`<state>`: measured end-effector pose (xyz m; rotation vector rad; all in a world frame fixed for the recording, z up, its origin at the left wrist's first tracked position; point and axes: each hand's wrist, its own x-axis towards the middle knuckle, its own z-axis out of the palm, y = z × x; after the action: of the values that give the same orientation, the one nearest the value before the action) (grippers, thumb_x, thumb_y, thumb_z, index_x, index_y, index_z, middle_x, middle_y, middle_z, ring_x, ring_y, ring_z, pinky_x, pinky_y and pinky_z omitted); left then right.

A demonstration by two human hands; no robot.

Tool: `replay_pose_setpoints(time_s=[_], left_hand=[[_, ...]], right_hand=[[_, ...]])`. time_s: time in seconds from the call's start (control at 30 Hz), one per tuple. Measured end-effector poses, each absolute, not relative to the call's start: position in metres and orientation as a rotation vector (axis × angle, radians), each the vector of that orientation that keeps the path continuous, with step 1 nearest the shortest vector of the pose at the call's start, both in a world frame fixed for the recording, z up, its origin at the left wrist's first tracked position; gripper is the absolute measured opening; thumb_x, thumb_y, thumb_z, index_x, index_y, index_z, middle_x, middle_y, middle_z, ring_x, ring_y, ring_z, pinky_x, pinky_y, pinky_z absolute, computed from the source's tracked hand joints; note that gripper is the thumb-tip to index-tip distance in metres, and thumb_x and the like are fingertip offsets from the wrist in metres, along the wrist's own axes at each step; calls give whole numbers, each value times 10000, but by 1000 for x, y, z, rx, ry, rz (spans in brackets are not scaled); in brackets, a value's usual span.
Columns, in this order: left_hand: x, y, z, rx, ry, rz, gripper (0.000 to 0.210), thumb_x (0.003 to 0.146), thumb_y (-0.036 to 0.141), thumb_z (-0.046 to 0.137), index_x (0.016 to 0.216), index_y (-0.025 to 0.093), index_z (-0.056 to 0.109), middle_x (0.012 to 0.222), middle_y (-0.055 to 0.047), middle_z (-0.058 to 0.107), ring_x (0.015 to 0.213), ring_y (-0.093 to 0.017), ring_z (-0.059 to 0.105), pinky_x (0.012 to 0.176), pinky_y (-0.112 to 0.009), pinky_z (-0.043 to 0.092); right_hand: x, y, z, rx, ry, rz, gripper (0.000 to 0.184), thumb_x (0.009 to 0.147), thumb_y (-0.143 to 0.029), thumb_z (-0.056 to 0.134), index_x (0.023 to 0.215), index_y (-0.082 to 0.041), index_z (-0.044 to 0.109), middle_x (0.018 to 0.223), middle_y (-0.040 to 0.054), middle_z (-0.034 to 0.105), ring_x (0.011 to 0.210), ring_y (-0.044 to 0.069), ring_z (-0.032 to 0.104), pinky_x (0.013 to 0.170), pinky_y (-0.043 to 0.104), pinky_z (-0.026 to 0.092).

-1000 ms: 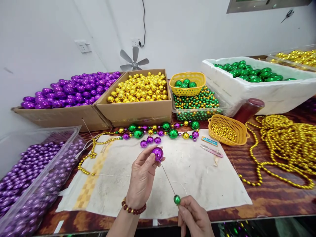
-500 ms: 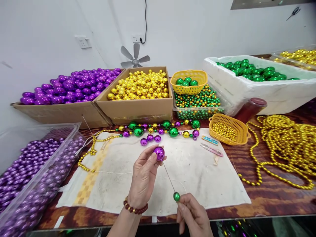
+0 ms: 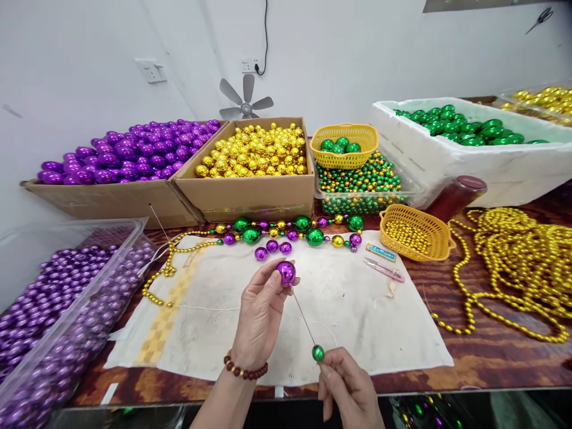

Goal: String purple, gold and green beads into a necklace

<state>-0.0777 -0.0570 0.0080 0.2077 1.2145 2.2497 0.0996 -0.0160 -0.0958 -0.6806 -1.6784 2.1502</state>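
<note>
My left hand [image 3: 259,316] is closed, with thumb and fingertips around a large shiny purple bead [image 3: 286,273]. A long thin needle [image 3: 304,317] slants from the bead's underside down to a small green bead [image 3: 317,353] threaded on it. Just past the green bead, my right hand [image 3: 346,384] pinches the needle's lower end; the gripped part is hidden by the fingers. Beyond my left hand, several loose purple beads [image 3: 272,245] lie on the white cloth [image 3: 357,333]. Behind them rests a strung garland [image 3: 252,236] of green, purple and gold beads, continuing left into small gold beads.
Cardboard boxes of purple [image 3: 147,156] and gold beads [image 3: 254,152] stand at the back, with a white foam box [image 3: 456,164] at right. A yellow basket [image 3: 440,247], pink thread snips [image 3: 388,271] and gold bead strands [image 3: 513,256] lie right. A clear tub [image 3: 89,286] stands left.
The view has shifted slightly. Both hands keep their grips; the purple bead and green bead sit nearly as before on the needle line, with only a tiny shift left and up.
</note>
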Motion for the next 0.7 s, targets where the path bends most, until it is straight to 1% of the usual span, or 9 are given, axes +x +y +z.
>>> replay_pose_setpoints(time_s=[0.13,0.27,0.53,0.7], left_hand=[[-75,-58,6,225,1216,2222,262,834,253,685,1091,204,680,1144,-87,691,858,-160,682,766,-264,513],[-70,-59,5,258,1269,2198,281,833,254,683,1109,207,677,1141,-94,688,863,-173,675,765,-281,504],[-50,-66,1,399,1445,2193,300,806,232,706,1105,236,686,1181,-89,677,1005,-214,623,870,-334,503],[-48,-71,4,463,1476,2177,299,812,242,699,1111,234,684,1186,-92,674,1001,-227,632,879,-332,497]], right_hand=[[99,-16,-94,-684,-1651,2167,362,945,-512,476,870,-165,553,586,-24,547,376,66,447,379,175,323],[96,-19,-95,-692,-1627,2162,364,944,-511,478,848,-167,548,587,-24,548,374,63,452,384,176,307],[88,-20,-91,-702,-1601,2098,360,942,-516,473,850,-175,544,585,-17,563,386,77,484,391,179,343],[91,-21,-91,-609,-1710,2019,344,955,-475,463,808,-180,564,582,-13,554,380,70,471,392,186,305]])
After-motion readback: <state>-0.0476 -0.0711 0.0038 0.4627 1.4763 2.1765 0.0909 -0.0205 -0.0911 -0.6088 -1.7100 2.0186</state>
